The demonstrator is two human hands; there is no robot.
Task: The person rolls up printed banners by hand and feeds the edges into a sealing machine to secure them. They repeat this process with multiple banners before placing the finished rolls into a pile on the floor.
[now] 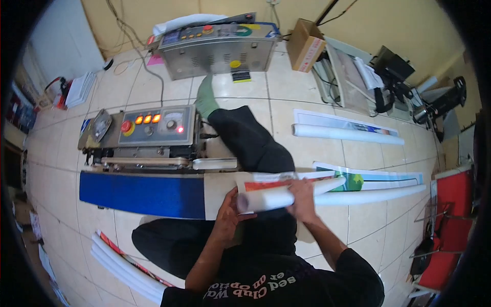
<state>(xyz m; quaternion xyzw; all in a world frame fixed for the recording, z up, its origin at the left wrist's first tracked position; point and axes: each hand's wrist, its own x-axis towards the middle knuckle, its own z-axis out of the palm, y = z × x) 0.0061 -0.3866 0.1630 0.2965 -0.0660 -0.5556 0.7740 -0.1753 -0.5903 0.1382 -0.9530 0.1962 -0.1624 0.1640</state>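
Observation:
A partly rolled white sheet (271,198) with red print lies across my lap, beside the blue belt (142,194) of a sealing machine (156,125). My left hand (230,214) holds the open left end of the roll, fingers around its lower edge. Farther right on the same roll, my right hand (302,197) grips it from above, fingers wrapped over the paper. The machine's panel shows lit orange switches, a red knob and a dial.
Another rolled print (373,195) lies on the floor at right, with a second roll (348,134) behind it. More rolls (125,271) lie at lower left. A metal machine (217,53), cardboard box (305,45) and red chair (452,225) stand around.

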